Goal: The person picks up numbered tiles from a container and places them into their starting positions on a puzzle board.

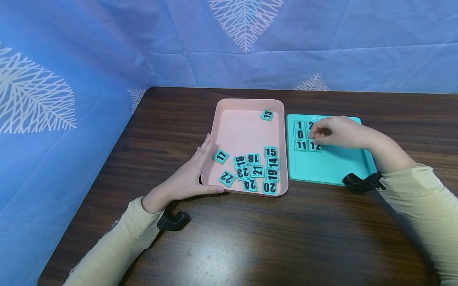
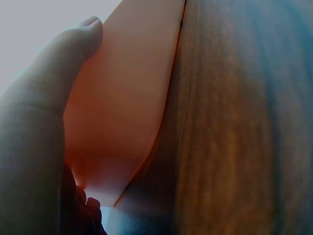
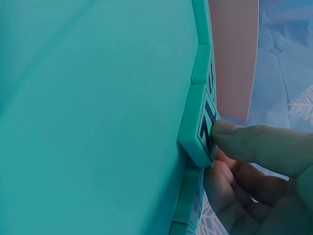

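Observation:
A teal number board point(image 1: 329, 167) lies right of a pink tray point(image 1: 247, 101). Tiles 1, 2, 6, 11 and 12 show at its top left. My right hand point(image 1: 341, 133) hovers there with curled fingers. In the right wrist view its thumb point(image 3: 254, 144) pinches tile 12 point(image 3: 195, 128) on the board point(image 3: 88, 122). My left hand point(image 1: 189, 178) lies flat against the tray's left wall, its thumb along the front edge. The left wrist view shows the thumb point(image 2: 73, 44) on the tray wall point(image 2: 127, 98). Several loose tiles point(image 1: 250, 171) numbered 14 to 24 lie in the tray, with tile 13 point(image 1: 266, 115) at its far right corner.
Everything rests on a dark wooden table point(image 1: 250, 238). A blue leaf-patterned cloth point(image 1: 89, 79) hangs behind it and along its left side. A black camera mount sits on each wrist point(image 1: 361, 182).

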A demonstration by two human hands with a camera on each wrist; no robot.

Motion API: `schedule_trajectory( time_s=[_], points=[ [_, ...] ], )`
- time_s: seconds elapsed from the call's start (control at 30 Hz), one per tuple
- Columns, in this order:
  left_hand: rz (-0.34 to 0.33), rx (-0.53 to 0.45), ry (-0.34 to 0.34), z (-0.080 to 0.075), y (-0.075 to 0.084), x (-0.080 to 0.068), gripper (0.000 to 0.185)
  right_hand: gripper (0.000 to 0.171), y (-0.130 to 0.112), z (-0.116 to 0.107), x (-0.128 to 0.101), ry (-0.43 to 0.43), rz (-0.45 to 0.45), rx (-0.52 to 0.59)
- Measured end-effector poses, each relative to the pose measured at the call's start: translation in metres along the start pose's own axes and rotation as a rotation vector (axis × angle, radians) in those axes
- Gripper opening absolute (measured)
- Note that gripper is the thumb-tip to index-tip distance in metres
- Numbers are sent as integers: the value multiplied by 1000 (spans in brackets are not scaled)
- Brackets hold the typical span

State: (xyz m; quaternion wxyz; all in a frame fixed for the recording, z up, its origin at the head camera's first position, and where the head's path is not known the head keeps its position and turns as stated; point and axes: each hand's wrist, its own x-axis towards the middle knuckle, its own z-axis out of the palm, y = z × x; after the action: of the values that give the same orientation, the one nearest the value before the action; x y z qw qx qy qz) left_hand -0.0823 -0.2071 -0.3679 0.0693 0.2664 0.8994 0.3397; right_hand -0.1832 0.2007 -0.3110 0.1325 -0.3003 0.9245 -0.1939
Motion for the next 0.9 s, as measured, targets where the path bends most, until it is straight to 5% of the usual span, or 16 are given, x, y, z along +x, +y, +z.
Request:
schedule_trajectory(
  time_s=[0.9],
  points=[
    [-6, -4, -2, -1, 1, 0, 121, 5, -7, 2, 8, 49, -16, -40]
  ],
)
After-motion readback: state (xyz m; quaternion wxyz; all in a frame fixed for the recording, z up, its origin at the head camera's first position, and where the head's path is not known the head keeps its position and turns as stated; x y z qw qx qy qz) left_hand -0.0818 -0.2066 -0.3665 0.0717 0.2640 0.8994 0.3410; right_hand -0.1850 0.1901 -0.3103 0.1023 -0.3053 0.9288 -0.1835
